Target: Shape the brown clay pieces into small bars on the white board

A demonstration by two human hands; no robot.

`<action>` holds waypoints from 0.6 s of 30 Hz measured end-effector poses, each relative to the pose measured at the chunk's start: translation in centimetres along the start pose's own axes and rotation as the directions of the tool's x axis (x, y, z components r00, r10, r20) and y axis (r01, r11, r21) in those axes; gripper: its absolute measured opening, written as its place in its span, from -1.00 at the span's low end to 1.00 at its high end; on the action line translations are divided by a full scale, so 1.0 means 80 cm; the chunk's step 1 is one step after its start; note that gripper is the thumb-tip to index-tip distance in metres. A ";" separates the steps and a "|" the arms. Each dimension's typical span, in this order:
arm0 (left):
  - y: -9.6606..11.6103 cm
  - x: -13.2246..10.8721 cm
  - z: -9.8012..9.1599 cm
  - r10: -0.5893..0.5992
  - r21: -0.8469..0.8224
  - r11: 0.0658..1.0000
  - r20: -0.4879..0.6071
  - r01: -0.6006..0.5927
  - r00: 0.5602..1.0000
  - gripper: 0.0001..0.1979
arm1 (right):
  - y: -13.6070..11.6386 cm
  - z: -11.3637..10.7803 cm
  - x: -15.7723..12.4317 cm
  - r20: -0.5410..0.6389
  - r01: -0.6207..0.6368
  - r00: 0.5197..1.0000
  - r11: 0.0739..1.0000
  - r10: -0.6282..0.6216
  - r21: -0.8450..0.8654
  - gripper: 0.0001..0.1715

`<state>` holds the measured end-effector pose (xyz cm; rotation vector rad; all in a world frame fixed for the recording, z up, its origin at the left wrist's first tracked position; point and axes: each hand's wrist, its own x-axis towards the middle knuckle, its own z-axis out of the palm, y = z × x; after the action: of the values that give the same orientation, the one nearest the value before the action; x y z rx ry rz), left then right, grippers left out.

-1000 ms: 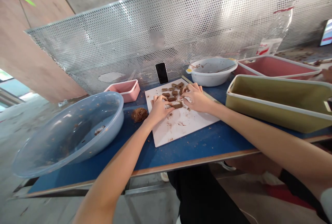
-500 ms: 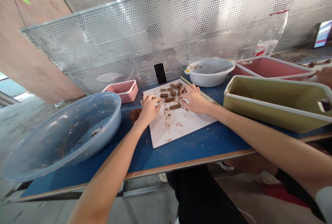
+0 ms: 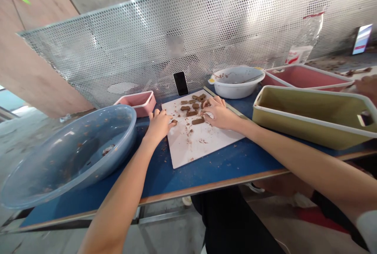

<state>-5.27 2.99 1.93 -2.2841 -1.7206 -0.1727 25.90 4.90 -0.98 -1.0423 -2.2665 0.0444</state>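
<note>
where crumbs point(image 3: 203, 141) fleck the white board point(image 3: 183, 156), stubby brown bars point(image 3: 192, 114) lie.

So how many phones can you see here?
2: a dark-screened phone standing behind the white board, and a lit phone at the far right by the perforated panel. Any behind the green box would be hidden.

oblong brown lumps point(image 3: 198, 121) are contrasting with a flat white board point(image 3: 184, 148), round translucent-blue plastic basin point(image 3: 61, 163) is showing brown speckling, long olive-green plastic bin point(image 3: 294, 114) is wearing white edging, silvery metal screen point(image 3: 126, 57) is showing dotted perforations
</note>
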 end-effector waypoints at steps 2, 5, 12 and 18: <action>0.001 -0.002 -0.001 0.041 0.024 0.999 0.035 -0.042 0.999 -0.75 | 0.001 0.002 0.000 -0.002 0.008 1.000 1.000 -0.008 -0.002 -0.72; 0.002 -0.001 0.000 0.093 -0.007 0.996 0.058 -0.093 0.994 -0.86 | 0.004 0.005 0.000 -0.012 0.020 1.000 1.000 -0.020 0.003 -0.73; 0.009 0.012 0.014 0.058 -0.401 0.910 -0.134 -0.107 0.989 -0.92 | 0.007 0.005 -0.001 -0.058 0.078 0.995 0.996 -0.079 -0.033 -0.76; 0.042 0.013 0.012 0.038 -0.603 0.763 -0.317 -0.232 0.948 -0.79 | -0.006 0.004 0.001 -0.071 0.122 0.990 0.991 -0.118 0.048 -0.68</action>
<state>-1.83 3.38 0.76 -2.6365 -1.4718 -1.1649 25.35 4.69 -1.08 -0.8659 -2.2498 0.0174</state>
